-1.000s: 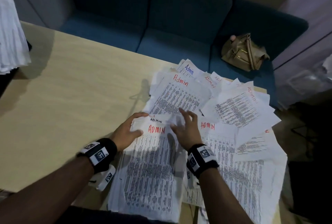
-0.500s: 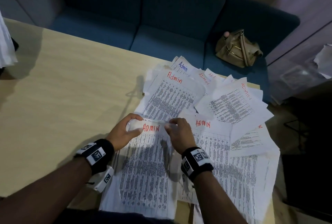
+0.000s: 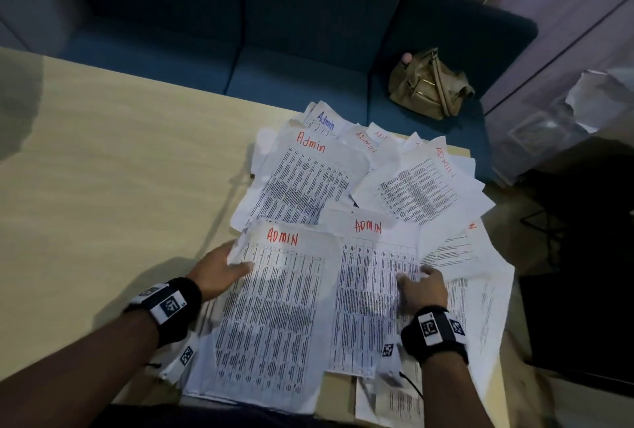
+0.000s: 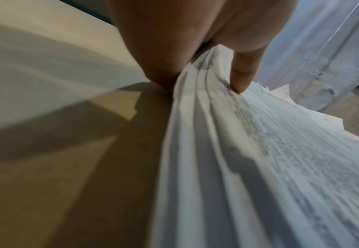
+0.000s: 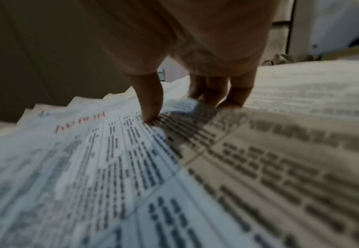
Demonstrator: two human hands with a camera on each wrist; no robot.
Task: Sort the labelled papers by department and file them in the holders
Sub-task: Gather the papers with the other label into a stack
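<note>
- A loose spread of printed papers [image 3: 404,187] covers the right part of the wooden table [image 3: 120,170], most headed "Admin" or "ADMIN" in red, one in blue.
- The nearest ADMIN stack [image 3: 274,318] lies with its long axis running away from the person, heading at the far end.
- The left hand [image 3: 219,269] grasps that stack's left edge near the top, thumb on the page, fingers beneath.
- The right hand [image 3: 423,287], its grip curled, presses fingertips [image 5: 151,112] on the neighbouring ADMIN sheet [image 3: 374,293], which lies just beside, parallel.
- A tan bag [image 3: 429,84] sits on the blue sofa [image 3: 291,77] beyond.
</note>
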